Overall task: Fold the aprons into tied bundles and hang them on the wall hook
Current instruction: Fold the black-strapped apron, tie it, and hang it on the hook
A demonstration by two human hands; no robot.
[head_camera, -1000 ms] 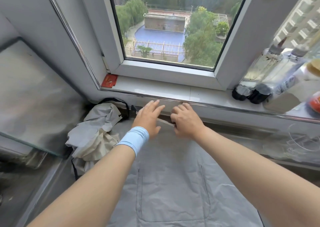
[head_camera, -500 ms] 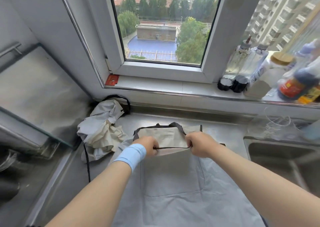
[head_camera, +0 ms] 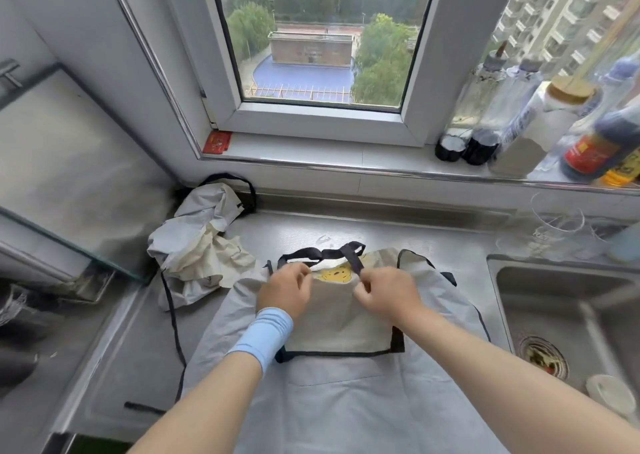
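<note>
Grey apron [head_camera: 339,401] lies flat on the steel counter [head_camera: 415,232], directly in front of the person. Its bib [head_camera: 339,318] is turned down toward them, pale reverse and a yellow print showing. Judgement: this is the first fold, with flat cloth giving square creases.

The black neck strap [head_camera: 322,253] loops along the far edge of the fold. The right hand [head_camera: 388,294] pinches one end of it between thumb and fingers, probably to tuck it inside the bundle. The left hand [head_camera: 285,292], wearing a blue wristband [head_camera: 263,332], has curled fingers holding the apron at the fold's far left corner. Cloth or strap in that grip: cannot tell.

Both hands sit on top of the fold, so the apron lies under and between them.

A second apron [head_camera: 197,245] lies crumpled near the left, untied. Sink [head_camera: 498,315] is to the right. No hook in view.
</note>
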